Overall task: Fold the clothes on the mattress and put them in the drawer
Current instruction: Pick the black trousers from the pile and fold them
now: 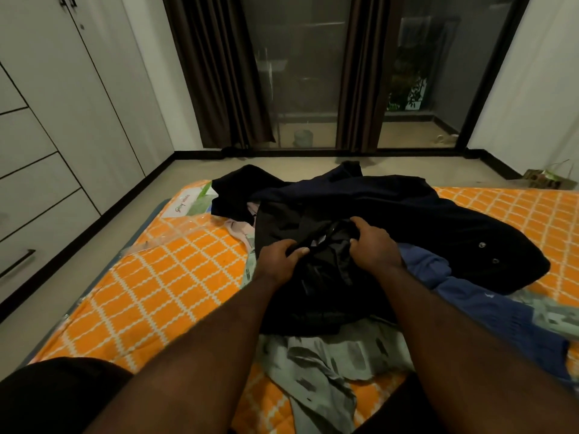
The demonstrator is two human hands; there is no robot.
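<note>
Folding barely begun
A crumpled black cloth garment (322, 264) is gripped by left hand (279, 261) and right hand (374, 245); the pile is unfolded, nothing put away.

Mattress (150, 286), lower left: quilted orange cloth, matt, stitched ridges.
Plastic wrap (175, 233), left centre: clear film, glossy, creased.
Black garment (326, 261), centre: thin cloth, faint sheen at the folds.
Dark coat (407, 214), centre right: thick matt cloth. Snaps (482, 244) look metallic and shiny.
Blue cloth (470, 296) and pale green cloth (329, 355): soft, matt, wrinkled.
Wardrobe (62, 120), upper left: smooth matt panels.
Glass door (300, 73), top: glossy, reflective.
</note>
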